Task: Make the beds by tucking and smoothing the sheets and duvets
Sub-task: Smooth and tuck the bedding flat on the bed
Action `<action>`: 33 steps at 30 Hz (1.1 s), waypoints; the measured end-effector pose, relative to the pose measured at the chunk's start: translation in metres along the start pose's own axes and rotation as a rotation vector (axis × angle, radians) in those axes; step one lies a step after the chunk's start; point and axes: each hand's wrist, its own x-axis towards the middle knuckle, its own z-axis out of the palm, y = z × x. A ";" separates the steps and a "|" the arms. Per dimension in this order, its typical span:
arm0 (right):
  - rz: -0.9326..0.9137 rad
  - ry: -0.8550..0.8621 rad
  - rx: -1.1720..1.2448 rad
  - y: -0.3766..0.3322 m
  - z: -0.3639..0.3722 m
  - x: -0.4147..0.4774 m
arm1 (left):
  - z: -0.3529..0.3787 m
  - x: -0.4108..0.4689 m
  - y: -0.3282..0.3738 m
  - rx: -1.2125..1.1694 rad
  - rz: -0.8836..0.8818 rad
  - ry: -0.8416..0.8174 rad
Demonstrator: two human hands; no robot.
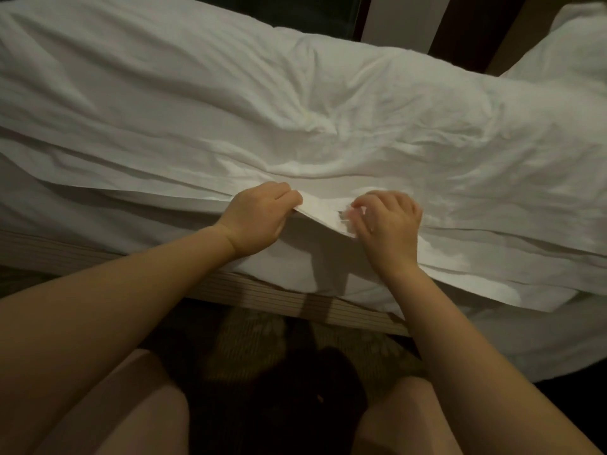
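Observation:
A rumpled white duvet (295, 103) covers the bed and fills the upper half of the view. Along the near side its folded edge (325, 218) lies over a white sheet (312, 264) that hangs down the mattress side. My left hand (259, 218) pinches that edge from the left, fingers curled over it. My right hand (387, 224) grips the same edge a short way to the right. Between the two hands the edge is lifted slightly off the sheet.
A striped bed base (262, 293) runs under the sheet. A white pillow (571, 50) lies at the top right. Dark patterned carpet (249, 343) and my knees are below. A dark headboard or wall with a pale panel (397, 21) stands behind the bed.

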 end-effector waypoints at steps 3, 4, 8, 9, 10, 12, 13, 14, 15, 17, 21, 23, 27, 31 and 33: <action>-0.037 -0.060 -0.079 0.005 0.009 0.009 | 0.000 0.002 -0.004 -0.004 0.031 -0.013; -0.057 -0.053 -0.100 0.006 0.011 0.012 | 0.000 0.001 -0.005 -0.008 0.027 -0.012; -0.149 0.054 -0.177 0.009 0.013 0.015 | -0.001 -0.002 -0.003 -0.021 0.027 -0.015; -0.169 0.090 -0.185 0.009 0.013 0.015 | -0.001 -0.002 -0.003 -0.018 0.028 -0.012; -0.178 0.124 -0.176 0.009 0.012 0.016 | -0.001 -0.002 -0.004 -0.011 0.030 -0.014; -0.161 0.147 -0.108 0.005 0.009 0.019 | -0.001 -0.003 -0.006 0.019 0.053 -0.027; -0.141 0.137 -0.061 0.001 0.006 0.023 | 0.000 -0.002 -0.007 0.048 0.074 -0.027; -0.114 0.124 -0.017 -0.003 0.002 0.027 | 0.001 -0.002 -0.008 0.086 0.092 -0.009; -0.077 0.110 0.020 -0.007 -0.001 0.032 | 0.003 -0.002 -0.008 0.129 0.100 0.027; -0.009 0.069 0.069 -0.015 -0.008 0.041 | 0.003 0.002 -0.007 0.200 0.088 0.141; 0.024 0.063 0.140 -0.020 -0.019 0.044 | -0.002 0.012 -0.009 0.232 0.029 0.301; 0.049 0.074 0.202 -0.025 -0.024 0.042 | -0.003 0.021 -0.012 0.248 0.034 0.306; 0.015 0.136 0.193 -0.026 -0.026 0.039 | -0.008 0.037 -0.015 0.142 0.107 0.270; -0.044 0.051 -0.021 -0.017 -0.016 0.023 | -0.019 0.046 -0.020 0.119 0.112 0.266; -0.040 0.081 -0.150 -0.008 -0.010 0.021 | -0.026 0.053 -0.021 0.102 0.149 0.233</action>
